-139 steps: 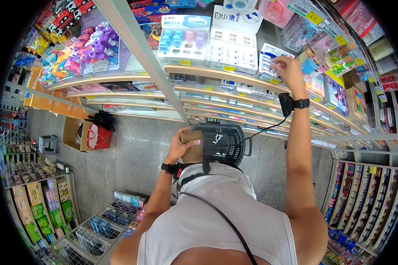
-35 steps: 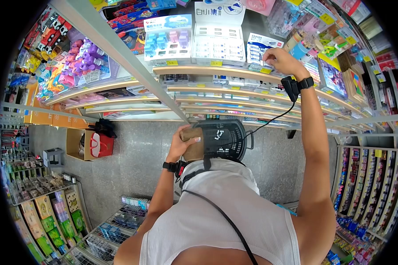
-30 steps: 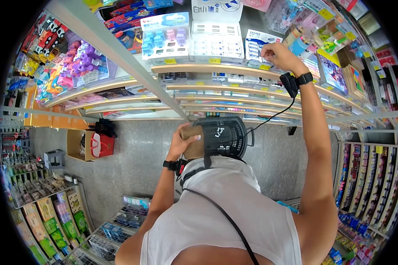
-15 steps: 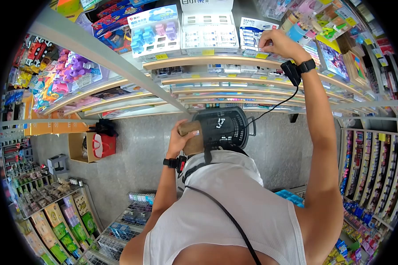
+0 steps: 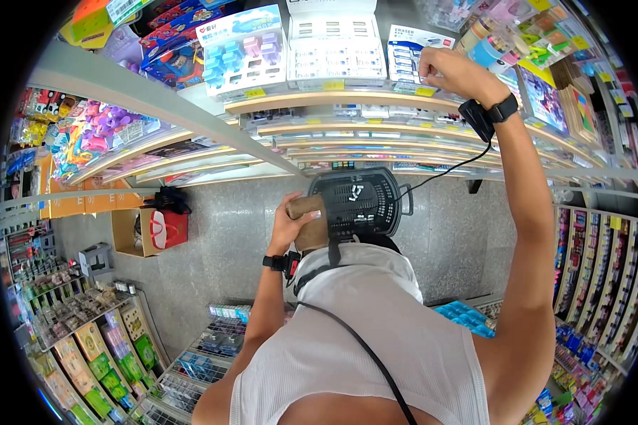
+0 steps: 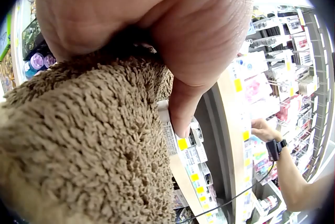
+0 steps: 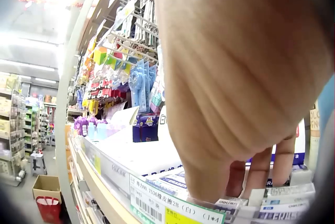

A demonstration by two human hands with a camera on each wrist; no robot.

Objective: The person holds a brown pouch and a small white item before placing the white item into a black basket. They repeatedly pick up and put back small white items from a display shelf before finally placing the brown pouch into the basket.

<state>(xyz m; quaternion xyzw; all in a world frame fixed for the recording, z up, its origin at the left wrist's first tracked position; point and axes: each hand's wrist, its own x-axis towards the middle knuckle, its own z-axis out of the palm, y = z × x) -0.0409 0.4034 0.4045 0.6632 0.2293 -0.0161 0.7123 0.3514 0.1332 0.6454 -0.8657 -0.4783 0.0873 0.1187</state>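
Note:
My left hand (image 5: 290, 224) grips a brown shaggy, fleece-like thing (image 5: 311, 233), its thumb laid across the top. That pile (image 6: 99, 140) fills much of the left wrist view. The thing lies over the left end of a dark plastic basket (image 5: 379, 202), in which several small white items (image 5: 358, 192) lie. My right hand (image 5: 454, 73) reaches into a display box of erasers (image 5: 404, 60) on the upper shelf. In the right wrist view its bent fingers (image 7: 257, 174) go down among wrapped erasers (image 7: 285, 203); I cannot tell whether they pinch one, as the fingertips are hidden.
Left of the eraser box stand a white display box (image 5: 337, 53) and a box with blue and pink pieces (image 5: 244, 57). A grey post (image 5: 170, 106) slants across the shelves. Behind on the floor are a cardboard box (image 5: 127, 230) and a red bag (image 5: 169, 230). A black cable runs from the right wrist.
Over the last second the view has shifted, and the shelf items sit higher in it. My right hand stays at the front of the eraser box. The left hand keeps its grip.

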